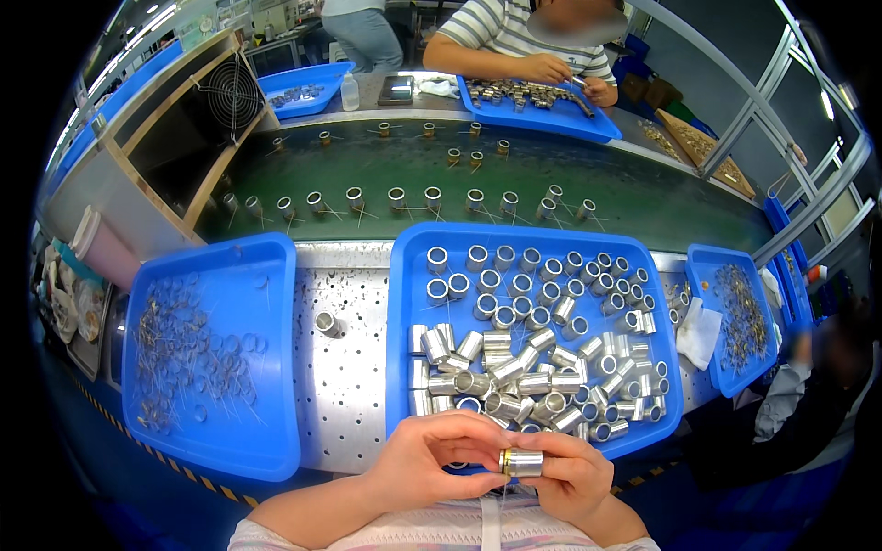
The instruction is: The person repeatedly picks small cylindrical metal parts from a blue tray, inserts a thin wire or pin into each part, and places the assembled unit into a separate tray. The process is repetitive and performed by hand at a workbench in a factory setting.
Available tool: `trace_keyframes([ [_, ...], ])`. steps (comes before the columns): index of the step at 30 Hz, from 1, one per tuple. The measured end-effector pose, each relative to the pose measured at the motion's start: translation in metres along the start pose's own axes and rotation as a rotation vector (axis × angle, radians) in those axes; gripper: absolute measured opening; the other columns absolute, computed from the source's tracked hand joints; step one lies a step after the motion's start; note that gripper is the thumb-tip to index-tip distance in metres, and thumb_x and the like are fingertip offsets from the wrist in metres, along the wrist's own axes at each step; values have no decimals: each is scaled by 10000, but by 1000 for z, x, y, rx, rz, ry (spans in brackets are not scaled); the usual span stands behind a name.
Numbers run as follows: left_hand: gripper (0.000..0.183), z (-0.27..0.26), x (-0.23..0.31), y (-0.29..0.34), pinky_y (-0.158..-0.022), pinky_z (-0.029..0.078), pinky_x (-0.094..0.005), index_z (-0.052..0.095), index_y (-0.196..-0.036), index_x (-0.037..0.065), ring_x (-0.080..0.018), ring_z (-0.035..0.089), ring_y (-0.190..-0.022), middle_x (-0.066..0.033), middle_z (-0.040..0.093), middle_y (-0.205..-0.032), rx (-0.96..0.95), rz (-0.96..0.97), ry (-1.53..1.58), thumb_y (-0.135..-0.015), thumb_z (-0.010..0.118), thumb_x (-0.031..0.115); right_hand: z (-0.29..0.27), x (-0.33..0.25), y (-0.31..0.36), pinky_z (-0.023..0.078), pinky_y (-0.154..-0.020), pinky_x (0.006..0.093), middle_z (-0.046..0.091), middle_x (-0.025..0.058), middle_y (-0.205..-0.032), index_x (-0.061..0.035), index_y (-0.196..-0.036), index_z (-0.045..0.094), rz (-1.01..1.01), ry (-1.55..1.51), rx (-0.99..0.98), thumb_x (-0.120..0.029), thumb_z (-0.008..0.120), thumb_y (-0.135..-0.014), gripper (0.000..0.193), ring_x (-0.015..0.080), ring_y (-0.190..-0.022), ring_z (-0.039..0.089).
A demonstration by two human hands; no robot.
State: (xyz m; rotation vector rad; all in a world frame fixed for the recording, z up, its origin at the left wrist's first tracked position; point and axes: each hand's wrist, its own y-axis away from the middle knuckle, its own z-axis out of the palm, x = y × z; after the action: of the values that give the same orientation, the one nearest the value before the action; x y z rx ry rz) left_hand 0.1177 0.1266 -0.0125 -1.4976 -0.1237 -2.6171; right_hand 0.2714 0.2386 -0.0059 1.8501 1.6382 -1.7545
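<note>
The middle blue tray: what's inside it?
Silvery metal cylinders, some upright, others on their sides. What lies beneath them is hidden; the left hand covers part of the tray.

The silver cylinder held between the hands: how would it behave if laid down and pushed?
The silver cylinder would probably roll if laid sideways, given its round wall. Its shiny, smooth surface may feel slippery. It looks like metal, so likely stiff.

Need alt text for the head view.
A person's bare left hand and bare right hand hold a short silver metal cylinder by the near edge of a blue rectangular tray of similar cylinders. Beyond it, other cylinders stand on a green belt.
</note>
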Motion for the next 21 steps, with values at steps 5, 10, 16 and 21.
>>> trace_keyframes([
  [5,348,2,4,-1,-855,497,-295,567,-1033,-35,-188,581,-959,-119,539,-1068,72,-176,102,-704,656,-106,0,3,3,536,-747,323,593,216,-1016,12,-792,531,22,-26,-1,41,699,-682,202,297,-910,629],
  [10,335,3,8,4,-865,491,-308,572,-1004,-48,-194,586,-957,-120,551,-1033,183,-155,29,-687,660,-110,-10,5,-2,515,-748,317,608,179,-995,-11,-794,530,158,-158,-24,8,711,-684,213,282,-926,617],
  [16,348,-29,33,32,-760,538,-306,609,-893,-56,-203,598,-853,-130,549,-942,472,252,-389,-564,675,-148,-102,30,-40,485,-647,316,625,136,-843,-23,-897,517,513,526,-109,-171,708,-733,292,239,-740,621],
  [21,315,-84,65,88,-665,469,-229,563,-827,-18,-148,555,-770,-82,522,-912,994,360,-1329,-554,592,-173,-131,77,-103,450,-575,353,615,104,-678,-67,-828,571,575,768,-486,-345,616,-800,283,262,-636,596],
])
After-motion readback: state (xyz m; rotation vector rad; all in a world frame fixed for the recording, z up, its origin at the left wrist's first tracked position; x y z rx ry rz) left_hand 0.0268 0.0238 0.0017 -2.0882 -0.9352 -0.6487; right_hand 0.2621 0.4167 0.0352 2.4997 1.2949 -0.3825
